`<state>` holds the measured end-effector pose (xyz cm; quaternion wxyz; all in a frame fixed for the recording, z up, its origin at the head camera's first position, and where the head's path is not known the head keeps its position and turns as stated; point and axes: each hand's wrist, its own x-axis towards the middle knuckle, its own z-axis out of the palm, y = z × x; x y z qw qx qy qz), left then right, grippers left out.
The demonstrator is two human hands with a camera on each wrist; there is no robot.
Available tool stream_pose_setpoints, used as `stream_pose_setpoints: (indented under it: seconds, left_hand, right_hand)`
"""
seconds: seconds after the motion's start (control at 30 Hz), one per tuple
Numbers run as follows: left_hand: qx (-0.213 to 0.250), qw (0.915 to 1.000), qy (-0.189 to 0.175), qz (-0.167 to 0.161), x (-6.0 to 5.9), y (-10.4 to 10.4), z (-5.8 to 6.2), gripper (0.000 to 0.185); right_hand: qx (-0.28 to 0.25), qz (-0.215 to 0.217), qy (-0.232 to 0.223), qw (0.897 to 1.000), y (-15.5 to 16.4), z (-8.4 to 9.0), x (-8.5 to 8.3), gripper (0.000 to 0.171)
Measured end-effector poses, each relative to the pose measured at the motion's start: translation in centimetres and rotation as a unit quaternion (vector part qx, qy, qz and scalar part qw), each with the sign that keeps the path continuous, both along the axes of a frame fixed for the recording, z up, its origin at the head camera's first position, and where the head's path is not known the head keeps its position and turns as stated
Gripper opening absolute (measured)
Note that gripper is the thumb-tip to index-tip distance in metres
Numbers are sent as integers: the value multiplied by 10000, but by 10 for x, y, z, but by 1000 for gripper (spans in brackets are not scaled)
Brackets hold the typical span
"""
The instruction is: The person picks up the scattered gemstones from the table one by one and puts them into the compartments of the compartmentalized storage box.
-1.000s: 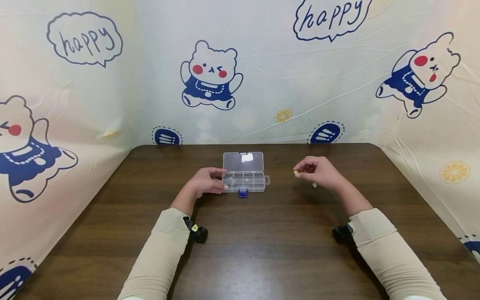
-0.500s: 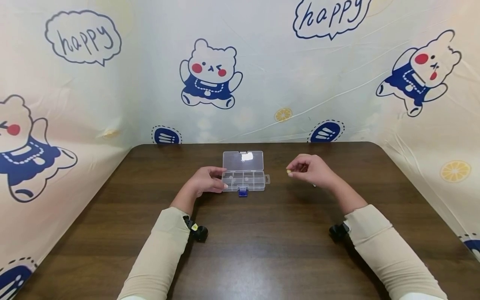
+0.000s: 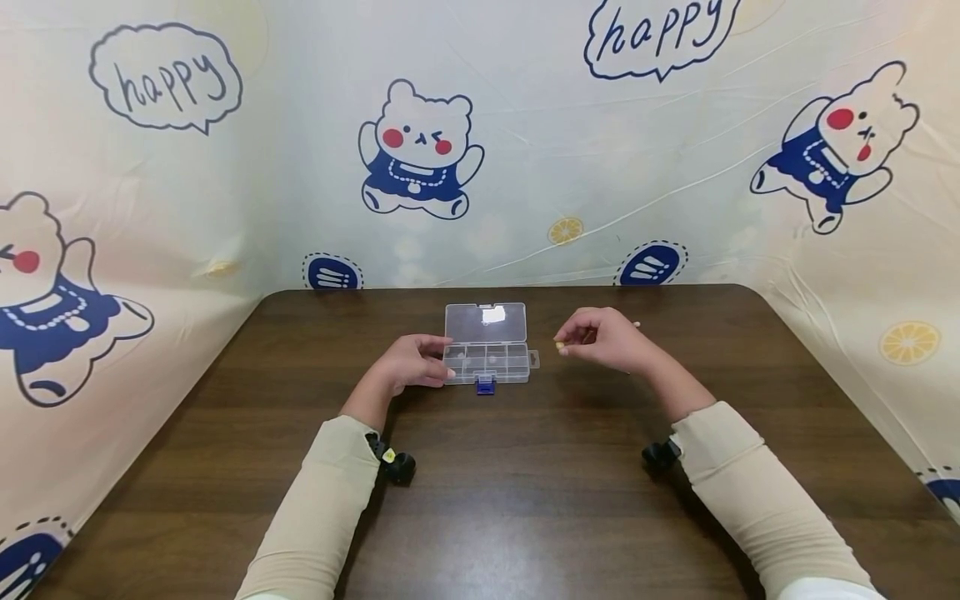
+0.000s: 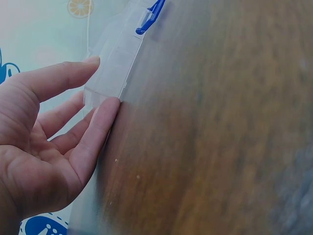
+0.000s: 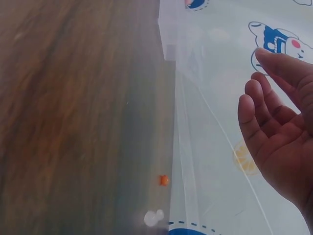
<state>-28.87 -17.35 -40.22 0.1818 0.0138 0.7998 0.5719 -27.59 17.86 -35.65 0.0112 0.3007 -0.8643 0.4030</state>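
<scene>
At nine o'clock the left hand point(image 4: 46, 139) grips the end of a clear box point(image 4: 116, 61) at eleven, its blue latch point(image 4: 153, 17) at twelve, brown bench point(image 4: 220, 117) at three, patterned cloth point(image 4: 41, 34) at ten.

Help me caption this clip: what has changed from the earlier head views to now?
The right hand has moved left, nearer the clear box, still pinching the small yellow piece; a white piece beyond it has come into view. Nothing was let go. The left hand still holds the box's left end; the box stayed put.

Soft light, white glare on the lid point(image 3: 486, 325), pale sheen on the tabletop point(image 3: 517, 533), hazy wrist views.
</scene>
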Motion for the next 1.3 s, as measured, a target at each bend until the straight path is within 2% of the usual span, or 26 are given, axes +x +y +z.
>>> stream_pose_setpoints:
  seconds: [0.4,1.17,1.3]
  left_hand:
    - [-4,10000,-32,89,-1,1,0,66]
    - [-7,9999,-56,89,-1,0,2,66]
    - [1,9999,-57,92,0,0,2,66]
  right_hand:
    - [276,-59,-230,9993,-17,7,-10,9]
    - [-13,-137,-618,9980,-47,8,-29,9]
    - [68,-215,-661,9976,-51,7,-33,9]
